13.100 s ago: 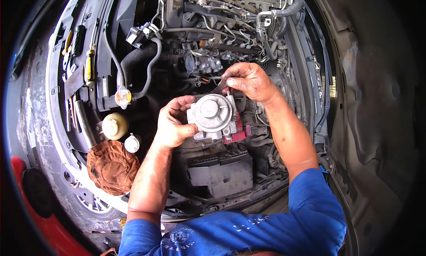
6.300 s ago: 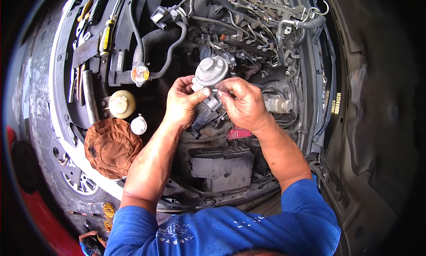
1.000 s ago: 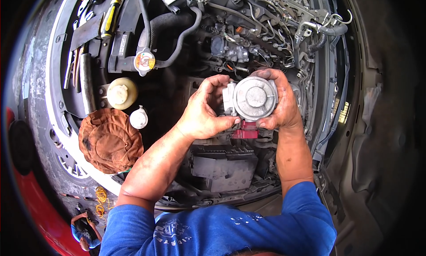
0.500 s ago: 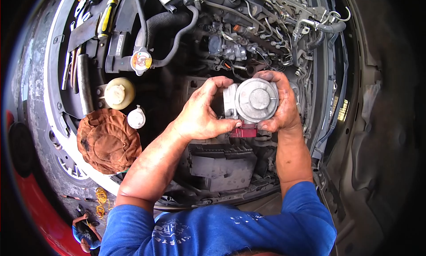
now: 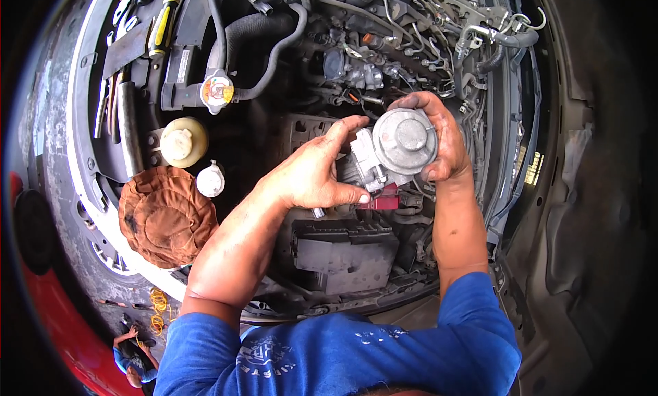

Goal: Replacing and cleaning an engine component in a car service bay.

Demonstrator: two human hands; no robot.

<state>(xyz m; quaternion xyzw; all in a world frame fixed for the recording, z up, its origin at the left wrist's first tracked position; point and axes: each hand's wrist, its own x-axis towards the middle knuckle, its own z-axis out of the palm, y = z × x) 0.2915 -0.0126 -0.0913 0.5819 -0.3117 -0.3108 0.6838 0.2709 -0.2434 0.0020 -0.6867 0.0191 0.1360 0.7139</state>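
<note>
A grey metal engine part with a round, stepped cap (image 5: 404,141) is held up over the engine bay, tilted. My right hand (image 5: 449,142) grips the cap from the right, fingers over its far edge and thumb by its near edge. Around the part's left end curves my left hand (image 5: 312,170), its thumb by the lower edge and index finger by the upper edge. Its other fingers are hidden. A small metal end (image 5: 318,213) shows below the left thumb; I cannot tell what it belongs to. Just beyond that thumb is a dark red piece (image 5: 384,198).
A black box (image 5: 346,255) lies beneath my arms. To the left are a brown cloth (image 5: 168,218), a cream reservoir (image 5: 184,142), a white cap (image 5: 210,181) and a radiator cap (image 5: 217,91). Tools, including a yellow screwdriver (image 5: 164,26), lie far left. Another person (image 5: 135,355) is at lower left.
The metal part has tilted and shifted slightly right and away from me with my right hand. More of its left side shows, and my left hand's hold looks looser.
</note>
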